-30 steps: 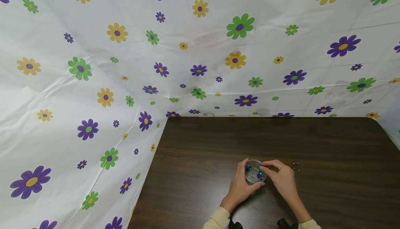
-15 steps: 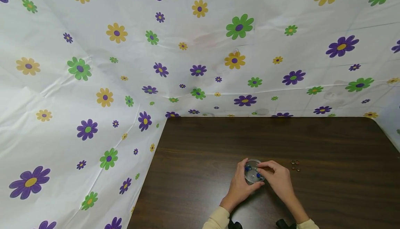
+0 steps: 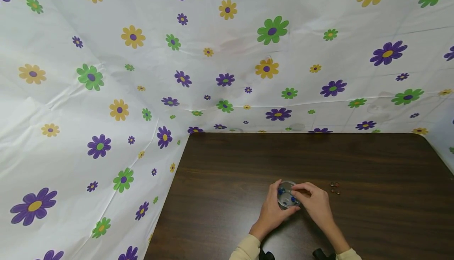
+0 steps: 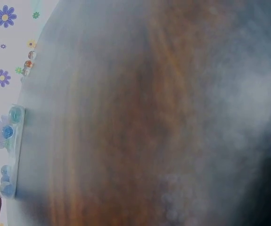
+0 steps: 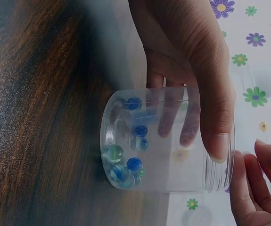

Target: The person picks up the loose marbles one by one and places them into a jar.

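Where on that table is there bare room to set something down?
Bare table: left of the left hand, between jar and flowered cloth, right of the loose marbles. Crowded: around the jar, with the right hand at its mouth.

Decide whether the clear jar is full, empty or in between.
In between: the jar holds marbles near its base; the right wrist view shows none higher inside.

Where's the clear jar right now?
In the head view, the jar is right of centre, low down, held in the left grip, left of the loose marbles.
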Demonstrator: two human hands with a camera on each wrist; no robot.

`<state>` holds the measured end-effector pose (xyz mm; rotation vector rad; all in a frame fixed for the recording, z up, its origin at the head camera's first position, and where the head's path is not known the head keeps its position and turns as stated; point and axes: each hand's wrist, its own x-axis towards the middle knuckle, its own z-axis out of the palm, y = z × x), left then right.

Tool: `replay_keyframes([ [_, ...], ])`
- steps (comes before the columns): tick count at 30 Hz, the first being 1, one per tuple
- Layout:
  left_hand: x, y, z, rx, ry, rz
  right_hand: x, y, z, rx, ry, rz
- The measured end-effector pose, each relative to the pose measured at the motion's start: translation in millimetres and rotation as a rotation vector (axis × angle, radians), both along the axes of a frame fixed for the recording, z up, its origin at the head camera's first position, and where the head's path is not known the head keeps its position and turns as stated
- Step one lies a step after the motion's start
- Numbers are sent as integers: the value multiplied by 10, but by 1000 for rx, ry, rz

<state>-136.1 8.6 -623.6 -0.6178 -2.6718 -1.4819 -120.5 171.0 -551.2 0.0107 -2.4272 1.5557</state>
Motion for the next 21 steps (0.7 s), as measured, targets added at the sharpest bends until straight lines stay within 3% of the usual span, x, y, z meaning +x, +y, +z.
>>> replay_keyframes([
  [12,-1,6,-5,1,-3,2,-10,81,4,43,80,-74],
  [21,-9,16,-21,-8,32,12,-29,202,29,62,78,-131],
])
